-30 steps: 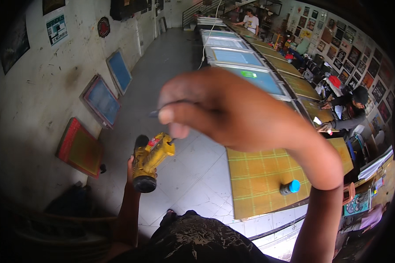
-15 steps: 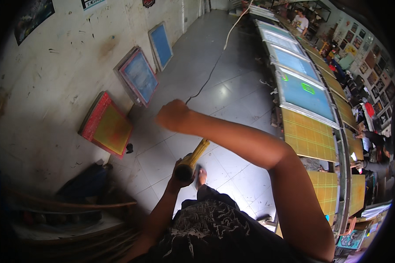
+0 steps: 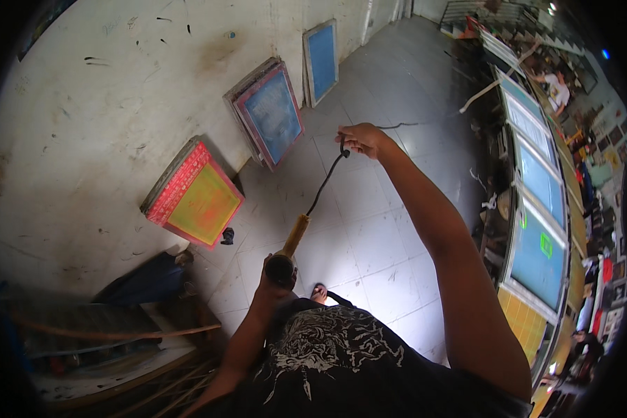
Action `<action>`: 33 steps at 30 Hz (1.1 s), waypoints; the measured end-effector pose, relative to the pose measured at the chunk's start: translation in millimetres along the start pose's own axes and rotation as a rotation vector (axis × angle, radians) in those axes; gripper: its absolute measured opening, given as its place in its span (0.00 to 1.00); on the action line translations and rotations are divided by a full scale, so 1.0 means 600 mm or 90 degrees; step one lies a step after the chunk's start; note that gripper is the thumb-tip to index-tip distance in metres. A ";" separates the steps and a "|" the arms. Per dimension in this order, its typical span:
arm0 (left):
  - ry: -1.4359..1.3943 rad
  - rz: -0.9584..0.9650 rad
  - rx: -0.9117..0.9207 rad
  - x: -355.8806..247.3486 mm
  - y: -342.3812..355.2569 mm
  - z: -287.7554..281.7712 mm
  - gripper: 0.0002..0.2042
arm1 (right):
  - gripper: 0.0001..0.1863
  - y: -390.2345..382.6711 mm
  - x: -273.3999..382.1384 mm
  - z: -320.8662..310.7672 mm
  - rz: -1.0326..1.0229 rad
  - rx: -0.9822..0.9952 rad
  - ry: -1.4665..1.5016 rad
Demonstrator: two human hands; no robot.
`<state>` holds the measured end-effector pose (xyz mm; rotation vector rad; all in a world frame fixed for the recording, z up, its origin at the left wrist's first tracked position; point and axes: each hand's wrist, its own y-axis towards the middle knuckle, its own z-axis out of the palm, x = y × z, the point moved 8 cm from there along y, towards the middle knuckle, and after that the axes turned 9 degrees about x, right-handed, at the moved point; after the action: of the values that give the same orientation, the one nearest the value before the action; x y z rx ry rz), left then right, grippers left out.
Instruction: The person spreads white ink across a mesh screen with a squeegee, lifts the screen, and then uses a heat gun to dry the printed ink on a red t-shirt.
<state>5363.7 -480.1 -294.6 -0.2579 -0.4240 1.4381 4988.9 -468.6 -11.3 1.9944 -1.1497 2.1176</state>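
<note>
My left hand is closed around a yellow corded tool, held low in front of my body. It has a long yellow handle and a round black end that faces up, much like a heat gun. From the handle's far tip a dark cord rises to my right hand, which is stretched out ahead over the floor. The fingers there are closed on the cord, and a small loop of it stands out at the fingertips. Beyond that hand, the cord continues to the right toward the long table.
Framed printing screens lean on the left wall: a red-edged yellow one, a blue stack and another blue one. A long table with blue screens runs along the right. A person is beyond it. A dark umbrella-like bundle lies lower left.
My right hand has moved forward and right, drawing up the cord. My left hand and the tool have shifted slightly left. The view has turned left, so the table sits farther right.
</note>
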 end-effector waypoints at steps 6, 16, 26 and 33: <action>0.142 0.054 0.065 -0.168 0.206 0.081 0.23 | 0.14 0.115 0.154 -0.049 -0.059 0.002 -0.032; 0.170 -0.087 -0.009 -0.407 0.575 0.228 0.36 | 0.14 0.261 0.351 -0.202 -0.190 -0.058 -0.126; 0.944 0.348 -0.235 -0.806 0.833 0.692 0.29 | 0.13 0.534 0.451 -0.479 -0.313 -0.119 -0.236; 1.055 0.405 -0.008 -0.721 0.985 1.134 0.21 | 0.11 0.696 0.527 -0.718 -0.344 -0.208 -0.185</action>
<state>4506.2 -890.3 14.7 -1.5156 1.0856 1.3240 4360.4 -700.6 95.2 2.1737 -0.7847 1.3302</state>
